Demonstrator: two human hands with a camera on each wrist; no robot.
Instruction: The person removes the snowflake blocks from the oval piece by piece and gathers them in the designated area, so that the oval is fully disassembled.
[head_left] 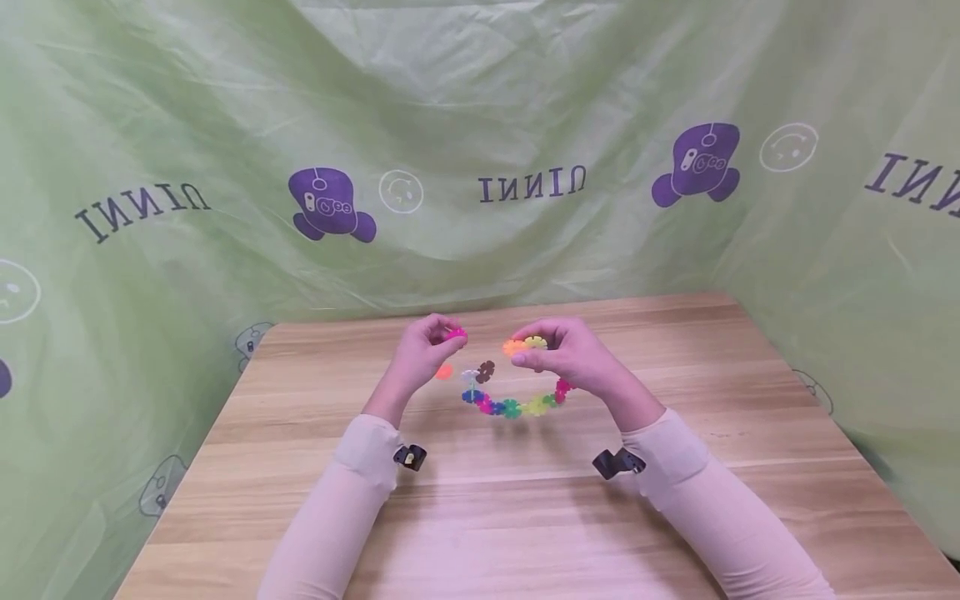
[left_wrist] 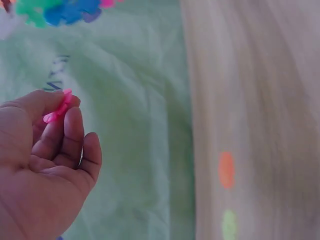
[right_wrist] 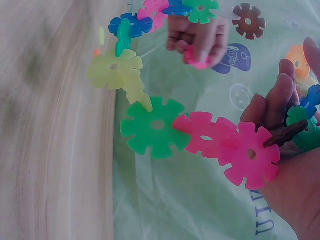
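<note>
My left hand (head_left: 423,354) pinches a pink snowflake disc (left_wrist: 59,107) between thumb and fingers. Across from it, my right hand (head_left: 573,354) grips a chain of interlocked snowflake discs (head_left: 512,408) close to an orange disc (head_left: 513,347) and a yellow disc (head_left: 536,342). From that hand the chain hangs in a curve, through pink, green, yellow and blue discs. Its far end rises to a white disc (head_left: 470,376) and a brown disc (head_left: 486,371), near the left hand. The pink disc is apart from the orange disc. Part of the chain is hidden behind the right hand.
An orange disc (left_wrist: 226,170) and a light green disc (left_wrist: 229,225) lie on the wooden table (head_left: 480,517). Green printed cloth (head_left: 480,250) surrounds the table's back and sides. Small black devices (head_left: 411,457) are worn at both wrists.
</note>
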